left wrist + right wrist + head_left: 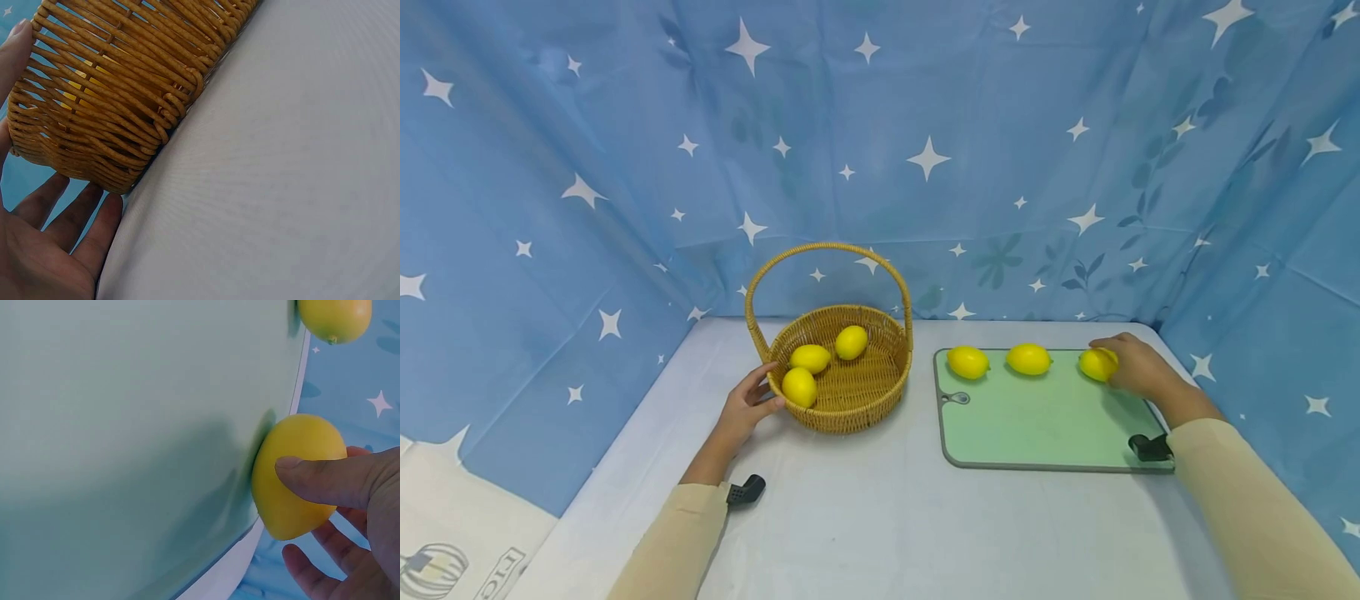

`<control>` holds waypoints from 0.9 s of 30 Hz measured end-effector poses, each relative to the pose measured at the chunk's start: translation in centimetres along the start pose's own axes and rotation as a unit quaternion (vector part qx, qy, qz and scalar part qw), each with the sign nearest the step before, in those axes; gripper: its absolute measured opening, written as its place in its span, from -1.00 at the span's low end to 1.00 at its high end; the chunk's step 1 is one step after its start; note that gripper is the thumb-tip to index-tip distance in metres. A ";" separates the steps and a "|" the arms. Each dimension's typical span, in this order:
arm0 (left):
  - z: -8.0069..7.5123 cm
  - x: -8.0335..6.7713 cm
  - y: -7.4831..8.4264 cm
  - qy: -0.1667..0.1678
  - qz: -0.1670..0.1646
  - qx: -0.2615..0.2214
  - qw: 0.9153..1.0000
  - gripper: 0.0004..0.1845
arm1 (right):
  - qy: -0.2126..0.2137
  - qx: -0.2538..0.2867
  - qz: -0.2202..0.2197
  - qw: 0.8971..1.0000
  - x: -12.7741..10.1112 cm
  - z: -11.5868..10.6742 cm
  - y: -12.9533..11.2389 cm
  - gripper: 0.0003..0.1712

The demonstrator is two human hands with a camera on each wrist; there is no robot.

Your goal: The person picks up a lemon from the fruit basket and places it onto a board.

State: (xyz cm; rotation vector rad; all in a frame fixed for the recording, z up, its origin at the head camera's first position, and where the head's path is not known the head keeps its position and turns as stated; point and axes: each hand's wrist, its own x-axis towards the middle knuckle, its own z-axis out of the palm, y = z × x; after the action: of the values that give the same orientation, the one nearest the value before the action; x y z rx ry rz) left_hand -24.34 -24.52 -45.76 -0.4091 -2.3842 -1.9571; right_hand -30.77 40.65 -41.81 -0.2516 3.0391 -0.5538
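A wicker basket [891, 383] with a tall handle stands on the table and holds three lemons [809, 358]. My left hand [747, 408] rests against its left wall, fingers straight along the weave [112, 106]. On the green cutting board [1037, 425] lie three lemons in a row along the far edge: left [967, 362], middle [1028, 359] and right [1096, 364]. My right hand [1138, 367] holds the right lemon [294, 475], thumb [325, 478] across its top and fingers curled behind it. The lemon sits at the board's far right edge.
Blue star-patterned cloth walls the table at the back and both sides. The table surface [865, 517] is pale grey-white. The board's hanging hole [956, 398] is at its left edge. A white printed cloth [445, 550] lies at the lower left.
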 end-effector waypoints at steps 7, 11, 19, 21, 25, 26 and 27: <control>-0.3 0.5 -2.4 0.011 0.000 -0.001 1.000 -0.28 | 0.010 -0.011 -0.021 1.000 -0.5 -0.3 -1.2 -0.30; -0.4 0.7 -2.7 0.014 0.008 0.005 1.000 -0.29 | 0.016 -0.016 -0.037 0.999 -1.3 -0.5 -2.6 -0.33; -0.7 0.8 -2.5 0.013 -0.004 0.001 1.000 -0.27 | 0.033 -0.030 -0.130 0.991 -2.4 0.9 -6.4 -0.34; -0.7 1.0 -2.0 0.010 -0.004 -0.004 1.000 -0.27 | 0.043 -0.029 -0.149 0.987 -2.4 1.1 -7.4 -0.33; -0.3 0.7 -0.4 0.002 -0.006 -0.003 1.000 -0.26 | 0.048 -0.020 -0.175 0.983 -2.2 1.8 -9.7 -0.34; -0.2 0.5 -0.1 0.000 -0.008 -0.003 1.000 -0.25 | 0.046 -0.020 -0.181 0.982 -2.1 2.1 -10.3 -0.34; -0.1 0.3 0.2 0.001 -0.010 -0.002 1.000 -0.26 | 0.042 -0.020 -0.187 0.981 -1.9 2.4 -11.0 -0.34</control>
State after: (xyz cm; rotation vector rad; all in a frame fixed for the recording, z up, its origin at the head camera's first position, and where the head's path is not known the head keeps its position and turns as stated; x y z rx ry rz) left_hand -24.58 -24.55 -45.47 -0.3857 -2.3930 -1.9709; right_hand -27.03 29.99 -40.13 -0.8348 3.0985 -0.5328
